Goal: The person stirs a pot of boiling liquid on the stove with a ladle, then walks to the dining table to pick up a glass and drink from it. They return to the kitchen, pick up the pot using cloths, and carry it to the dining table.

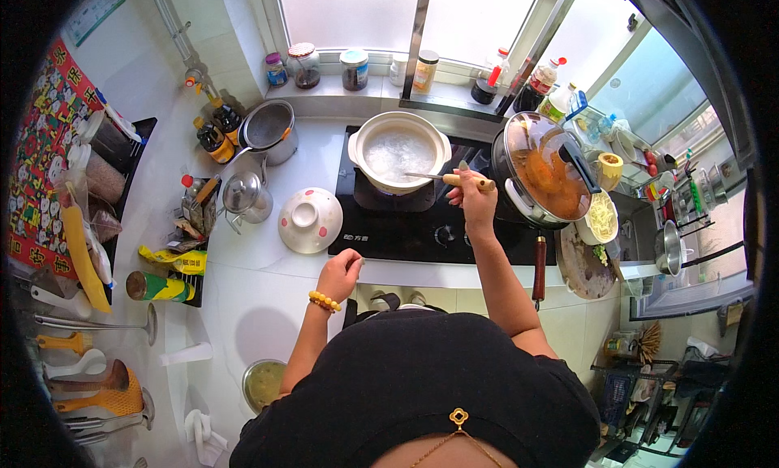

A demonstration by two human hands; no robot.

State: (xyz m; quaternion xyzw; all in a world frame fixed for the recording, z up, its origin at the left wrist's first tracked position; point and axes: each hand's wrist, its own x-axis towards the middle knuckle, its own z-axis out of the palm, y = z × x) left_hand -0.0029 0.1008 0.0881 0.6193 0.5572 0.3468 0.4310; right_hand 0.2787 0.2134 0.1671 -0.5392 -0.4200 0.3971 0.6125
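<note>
My right hand grips the wooden handle of a metal-shafted utensil. Its far end dips into a cream-coloured clay pot, where it is hidden in bubbling, cloudy liquid. The pot sits on the left burner of a black glass gas hob, with a little blue flame beneath. My left hand, a beaded bracelet on its wrist, hovers by the counter's front edge with fingers curled and nothing visible in them. Beyond it, a cream pot lid with red dots lies knob up, partly at the hob's left edge.
Right of the clay pot stands a wide pan with a glass lid, reddish-brown food showing through; its wooden handle juts over the front edge. A bowl of pale shreds and a round chopping board follow. Leftward are a steel pot and a lidded steel jug.
</note>
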